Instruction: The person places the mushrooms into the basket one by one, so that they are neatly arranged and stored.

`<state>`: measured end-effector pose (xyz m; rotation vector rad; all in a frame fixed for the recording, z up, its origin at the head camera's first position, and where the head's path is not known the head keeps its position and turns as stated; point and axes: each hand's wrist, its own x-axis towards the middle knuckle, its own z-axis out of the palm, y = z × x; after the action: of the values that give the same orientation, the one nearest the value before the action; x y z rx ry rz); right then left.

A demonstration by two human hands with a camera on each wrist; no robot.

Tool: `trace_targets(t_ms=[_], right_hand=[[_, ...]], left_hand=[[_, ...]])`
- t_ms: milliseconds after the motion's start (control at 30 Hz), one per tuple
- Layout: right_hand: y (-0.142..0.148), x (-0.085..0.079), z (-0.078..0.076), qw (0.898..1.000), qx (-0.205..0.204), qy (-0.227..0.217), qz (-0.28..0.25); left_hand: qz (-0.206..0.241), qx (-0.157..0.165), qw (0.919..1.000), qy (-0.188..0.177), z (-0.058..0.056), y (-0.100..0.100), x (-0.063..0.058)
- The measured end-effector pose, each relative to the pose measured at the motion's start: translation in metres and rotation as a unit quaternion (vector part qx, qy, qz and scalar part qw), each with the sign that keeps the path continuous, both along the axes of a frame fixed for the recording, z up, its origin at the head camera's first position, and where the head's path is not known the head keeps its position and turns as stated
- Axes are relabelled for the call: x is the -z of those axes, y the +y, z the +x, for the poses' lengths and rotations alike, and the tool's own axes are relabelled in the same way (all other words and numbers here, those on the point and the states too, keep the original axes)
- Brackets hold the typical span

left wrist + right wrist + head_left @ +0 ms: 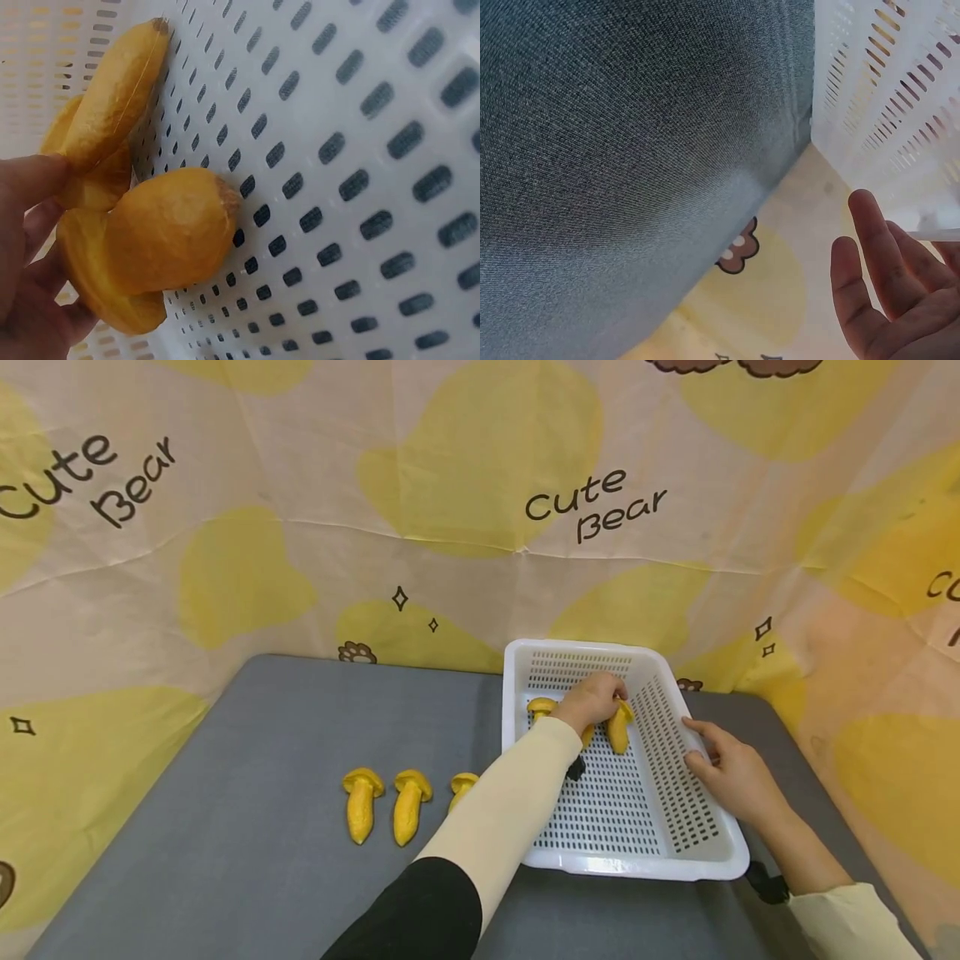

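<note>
Inside the white perforated basket point(611, 867), my left hand point(595, 697) pinches a yellow mushroom point(120, 86) by its cap end, the thumb against it. Another yellow mushroom point(176, 229) lies close below the fingers in the left wrist view. The head view shows a mushroom point(618, 731) at the hand's fingertips and a mushroom point(541, 706) to its left; one between is mostly hidden by the hand. My right hand point(738, 777) is at the basket's right rim with fingers extended; in the right wrist view several fingers point(877, 255) spread beside the outer wall.
On the grey table point(247, 827), left of the basket, stand in a row a yellow mushroom point(361, 806), a second mushroom point(408, 806) and a third mushroom point(462, 783) partly behind the left sleeve. A patterned cloth point(450, 510) hangs behind the table.
</note>
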<state>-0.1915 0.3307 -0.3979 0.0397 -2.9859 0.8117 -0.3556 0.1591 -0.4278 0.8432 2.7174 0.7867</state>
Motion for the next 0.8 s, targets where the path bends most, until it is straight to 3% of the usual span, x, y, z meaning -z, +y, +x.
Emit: trace_targets(t_ms=[200, 400, 633, 800], right_hand=[[-0.004, 0.003, -0.001, 1.0, -0.001, -0.001, -0.015], [-0.008, 0.006, 0.0, 0.999, 0.008, -0.01, -0.04], [-0.01, 0.007, 0.004, 0.999, 0.009, -0.02, -0.031], [-0.003, -0.003, 0.003, 1.0, 0.008, -0.023, -0.02]], left_hand=[[-0.015, -0.007, 0.9997, 0.019, 0.0, -0.006, -0.014], [0.028, -0.014, 0.9995, 0.009, 0.008, -0.011, -0.035], [0.065, -0.01, 0.9978, 0.003, 0.025, -0.018, -0.051], [0.124, -0.001, 0.9921, 0.015, 0.034, -0.028, -0.076]])
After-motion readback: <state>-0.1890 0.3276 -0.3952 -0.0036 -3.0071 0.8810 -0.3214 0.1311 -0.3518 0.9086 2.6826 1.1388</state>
